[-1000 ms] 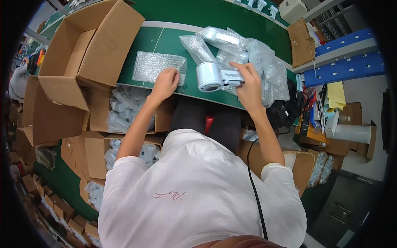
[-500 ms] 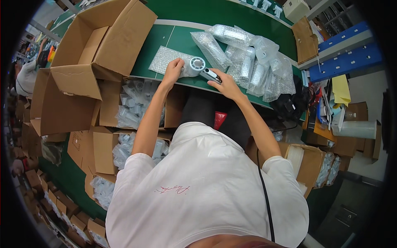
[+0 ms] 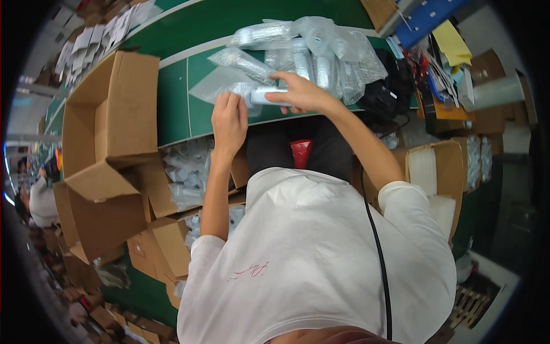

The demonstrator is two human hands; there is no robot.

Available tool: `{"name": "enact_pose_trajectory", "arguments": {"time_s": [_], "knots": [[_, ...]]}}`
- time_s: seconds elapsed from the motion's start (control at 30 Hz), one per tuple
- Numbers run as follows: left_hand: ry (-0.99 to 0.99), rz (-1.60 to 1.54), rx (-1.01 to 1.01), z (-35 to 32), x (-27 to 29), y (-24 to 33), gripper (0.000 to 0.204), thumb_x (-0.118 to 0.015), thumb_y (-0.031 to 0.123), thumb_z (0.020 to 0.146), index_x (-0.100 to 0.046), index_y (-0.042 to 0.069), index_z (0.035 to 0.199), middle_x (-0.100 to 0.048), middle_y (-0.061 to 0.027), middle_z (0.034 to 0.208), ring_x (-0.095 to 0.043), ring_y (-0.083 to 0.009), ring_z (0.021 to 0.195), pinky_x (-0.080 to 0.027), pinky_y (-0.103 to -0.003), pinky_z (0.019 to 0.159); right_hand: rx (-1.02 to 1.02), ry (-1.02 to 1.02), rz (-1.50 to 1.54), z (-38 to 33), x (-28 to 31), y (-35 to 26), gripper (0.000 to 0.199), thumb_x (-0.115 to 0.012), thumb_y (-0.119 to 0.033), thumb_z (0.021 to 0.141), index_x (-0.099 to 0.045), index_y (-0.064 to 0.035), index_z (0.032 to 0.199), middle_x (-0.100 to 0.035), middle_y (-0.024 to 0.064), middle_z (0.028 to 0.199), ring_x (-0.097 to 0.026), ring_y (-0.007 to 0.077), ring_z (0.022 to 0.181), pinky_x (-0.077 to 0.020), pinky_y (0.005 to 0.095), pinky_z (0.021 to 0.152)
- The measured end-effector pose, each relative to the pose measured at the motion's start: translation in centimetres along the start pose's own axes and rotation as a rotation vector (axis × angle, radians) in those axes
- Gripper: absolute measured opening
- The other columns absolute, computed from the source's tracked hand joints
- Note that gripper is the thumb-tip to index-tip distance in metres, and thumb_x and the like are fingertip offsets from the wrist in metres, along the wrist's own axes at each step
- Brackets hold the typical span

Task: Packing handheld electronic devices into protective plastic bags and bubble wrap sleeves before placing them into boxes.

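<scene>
My right hand (image 3: 306, 94) is closed around the handle of a pale handheld device (image 3: 262, 96), its thumb and fingers along the sides. The device lies level, pointing left, and its round head is inside the mouth of a clear bubble-wrap bag (image 3: 215, 85). With bent fingers, my left hand (image 3: 229, 120) pinches the bag's near edge by the opening. Bag and device are over the front edge of the green table (image 3: 172, 112). Just beyond my hands lies a pile of filled bubble-wrap bags (image 3: 302, 60) with pale devices inside.
An open cardboard box (image 3: 134, 106) stands at the table's left. Below it, cartons hold plastic-wrapped pieces (image 3: 189, 178). A black bag (image 3: 381, 94) and mixed supplies sit at the right end. A black cable (image 3: 375, 241) runs down over my shirt.
My right hand has turned the device and moved it left, so its round head, bare before, is now in the bag. The whole view has swung too.
</scene>
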State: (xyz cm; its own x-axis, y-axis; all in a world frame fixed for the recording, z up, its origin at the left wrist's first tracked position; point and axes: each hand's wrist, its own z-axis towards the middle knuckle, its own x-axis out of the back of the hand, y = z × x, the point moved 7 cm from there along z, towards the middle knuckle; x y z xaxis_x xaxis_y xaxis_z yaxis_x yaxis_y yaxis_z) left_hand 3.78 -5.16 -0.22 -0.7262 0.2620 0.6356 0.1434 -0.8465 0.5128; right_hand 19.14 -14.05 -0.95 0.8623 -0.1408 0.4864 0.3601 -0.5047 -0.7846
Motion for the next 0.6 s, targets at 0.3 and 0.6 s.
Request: {"name": "enact_pose_trajectory", "arguments": {"time_s": [0.3,0.6], "knots": [[-0.131,-0.126,-0.056,-0.3,-2.4,8.1,0.010,-0.062,-0.005,0.082,-0.056,0.003,0.084,-0.047,-0.0096,0.078,-0.043,-0.0264,0.068,-0.040,-0.038,0.063,0.164,0.382,0.435,-7.7,0.1,4.9,0.059,-0.063,-0.022,0.094,-0.041,-0.0044,0.146,-0.064,0.0131,0.070,-0.050,0.0144,0.047,-0.0341,0.0251,0.041],[-0.363,-0.445,-0.264,5.2,-5.5,15.2,0.007,-0.059,-0.004,0.083,-0.057,0.003,0.082,-0.047,-0.0070,0.077,-0.039,-0.0224,0.067,-0.037,-0.034,0.061,0.230,-0.085,1.772,-13.1,5.3,5.3,0.077,-0.069,-0.034,0.095,-0.027,-0.0065,0.153,-0.066,0.0244,0.117,-0.053,0.0113,0.046,-0.0358,0.0198,0.037]]}}
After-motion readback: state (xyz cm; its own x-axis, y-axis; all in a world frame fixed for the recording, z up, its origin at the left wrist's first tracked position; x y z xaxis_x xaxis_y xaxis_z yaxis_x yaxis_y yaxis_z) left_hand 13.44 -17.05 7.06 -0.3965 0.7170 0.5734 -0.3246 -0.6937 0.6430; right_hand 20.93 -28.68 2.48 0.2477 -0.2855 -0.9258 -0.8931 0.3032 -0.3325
